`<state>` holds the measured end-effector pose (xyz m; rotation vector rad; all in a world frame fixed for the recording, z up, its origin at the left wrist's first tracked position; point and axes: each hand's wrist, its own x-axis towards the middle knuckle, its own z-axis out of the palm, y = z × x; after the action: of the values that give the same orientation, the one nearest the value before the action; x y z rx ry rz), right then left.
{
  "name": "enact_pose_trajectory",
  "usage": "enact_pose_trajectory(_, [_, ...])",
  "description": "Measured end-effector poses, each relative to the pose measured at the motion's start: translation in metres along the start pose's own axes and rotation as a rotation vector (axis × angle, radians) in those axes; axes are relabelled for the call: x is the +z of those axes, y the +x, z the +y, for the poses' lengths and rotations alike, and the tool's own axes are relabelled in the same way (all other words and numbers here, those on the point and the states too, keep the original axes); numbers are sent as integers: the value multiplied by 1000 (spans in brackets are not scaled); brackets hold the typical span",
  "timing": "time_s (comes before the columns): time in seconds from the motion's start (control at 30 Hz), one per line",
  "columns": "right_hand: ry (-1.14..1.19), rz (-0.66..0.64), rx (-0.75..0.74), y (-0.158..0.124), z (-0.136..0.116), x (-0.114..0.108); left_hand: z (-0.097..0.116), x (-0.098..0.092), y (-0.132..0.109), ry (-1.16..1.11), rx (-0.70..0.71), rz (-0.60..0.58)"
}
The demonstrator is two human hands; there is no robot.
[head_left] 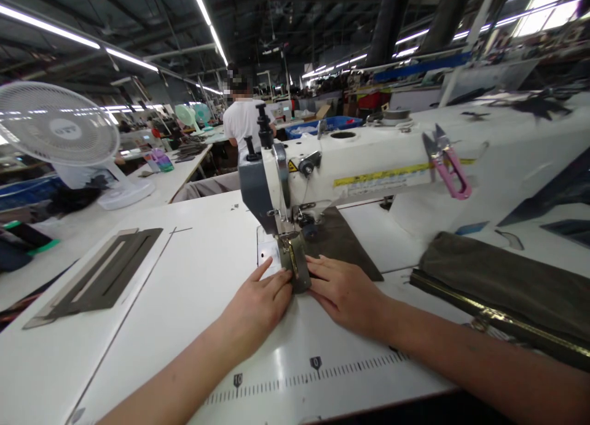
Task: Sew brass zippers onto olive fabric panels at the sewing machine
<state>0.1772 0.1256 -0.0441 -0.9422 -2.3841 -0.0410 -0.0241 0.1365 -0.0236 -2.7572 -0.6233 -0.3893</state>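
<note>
An olive fabric piece with a brass zipper [299, 277] lies under the needle area of a white sewing machine [369, 173]. My left hand [265, 299] holds its left edge, with the fingertips on the fabric and the thumb stretched forward. On the opposite edge, my right hand [343, 289] grips the piece, its fingers close together and partly tucked beside the fabric. Both hands rest low at the machine bed. A flat dark olive panel [357, 243] spreads behind my right hand, under the machine arm. The presser foot is hard to make out.
Flat olive pieces [104, 274] are stacked on the left. An olive pouch with a brass zipper [507, 283] lies right. Pink-handled snips [449, 166] sit against the machine arm. A white fan [67, 130] stands left; a person in a white shirt [246, 120] is beyond.
</note>
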Motion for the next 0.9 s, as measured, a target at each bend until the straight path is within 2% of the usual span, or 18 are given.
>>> enact_pose_trajectory(0.4, [-18, -35, 30, 12, 11, 2, -18, 2, 10, -51, -14, 19])
enact_pose_trajectory(0.63, [2, -2, 51, 23, 21, 6, -35, 12, 16, -102, -3, 57])
enact_pose_trajectory(0.77, [-9, 74, 64, 23, 22, 7, -40, 16, 16, -120, -20, 79])
enact_pose_trajectory(0.9, [-157, 249, 38, 21, 16, 6, -35, 17, 12, -90, -94, 113])
